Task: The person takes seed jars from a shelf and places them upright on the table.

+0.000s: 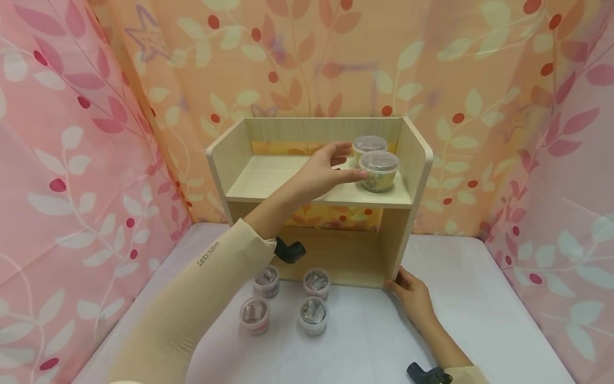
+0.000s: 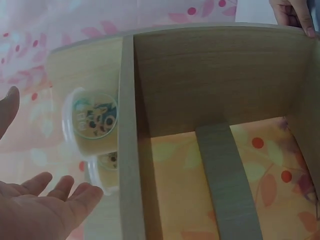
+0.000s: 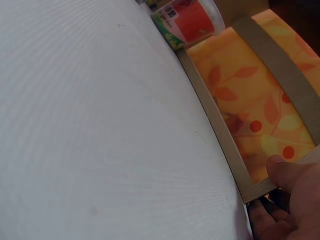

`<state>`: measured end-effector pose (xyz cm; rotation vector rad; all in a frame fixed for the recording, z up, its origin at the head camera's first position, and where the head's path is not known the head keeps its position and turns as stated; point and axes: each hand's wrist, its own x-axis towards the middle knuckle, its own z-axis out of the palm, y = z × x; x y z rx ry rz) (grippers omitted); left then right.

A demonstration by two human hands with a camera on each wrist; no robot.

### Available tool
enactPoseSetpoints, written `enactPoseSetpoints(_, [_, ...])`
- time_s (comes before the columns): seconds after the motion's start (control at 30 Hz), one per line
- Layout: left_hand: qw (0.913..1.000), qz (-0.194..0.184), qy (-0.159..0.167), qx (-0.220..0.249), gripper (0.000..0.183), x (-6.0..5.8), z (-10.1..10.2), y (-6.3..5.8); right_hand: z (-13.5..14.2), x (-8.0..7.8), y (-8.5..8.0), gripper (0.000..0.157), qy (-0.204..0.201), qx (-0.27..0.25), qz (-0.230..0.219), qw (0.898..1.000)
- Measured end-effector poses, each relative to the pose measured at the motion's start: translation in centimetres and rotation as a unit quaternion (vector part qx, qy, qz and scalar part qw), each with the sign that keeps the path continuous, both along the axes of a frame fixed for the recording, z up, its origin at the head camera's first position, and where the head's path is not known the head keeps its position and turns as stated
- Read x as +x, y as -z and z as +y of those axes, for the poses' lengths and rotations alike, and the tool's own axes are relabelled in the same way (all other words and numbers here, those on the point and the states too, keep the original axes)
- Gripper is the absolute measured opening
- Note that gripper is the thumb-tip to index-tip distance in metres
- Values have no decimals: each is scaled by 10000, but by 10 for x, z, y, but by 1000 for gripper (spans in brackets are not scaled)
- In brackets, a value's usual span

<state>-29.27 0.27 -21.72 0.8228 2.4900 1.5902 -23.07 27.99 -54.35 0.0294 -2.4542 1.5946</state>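
A small wooden shelf unit (image 1: 268, 173) stands on the table, with an upper board and an open lower bay. Two clear-lidded tubs sit at the right end of its upper board: a front tub (image 1: 379, 175) with a yellowish body, and a rear tub (image 1: 363, 145) partly behind it. My left hand (image 1: 318, 173) reaches in beside them, thumb and fingers spread; the left wrist view shows a gap between this hand and the front tub (image 2: 95, 120). Down at the unit's lower right front corner, my right hand (image 1: 416, 300) grips the side panel, thumb inside (image 3: 287, 172).
Several lidded tubs (image 1: 313, 314) stand on the white tabletop (image 1: 364, 330) in front of the lower bay. One tub (image 3: 187, 25) with a red label shows in the right wrist view. Patterned cloth (image 1: 307, 64) hangs behind and at both sides.
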Motion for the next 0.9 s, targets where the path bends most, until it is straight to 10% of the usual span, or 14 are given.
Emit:
enactPoseSetpoints(0.5, [9953,-775,174,561,90,-35,34,25,2,-2,4,66,-49,27,-29,10000])
enactPoseSetpoints(0.9, [9937,-799,271,733,87,-39,42,22,0,0,1,66,-90,-105,22,9999])
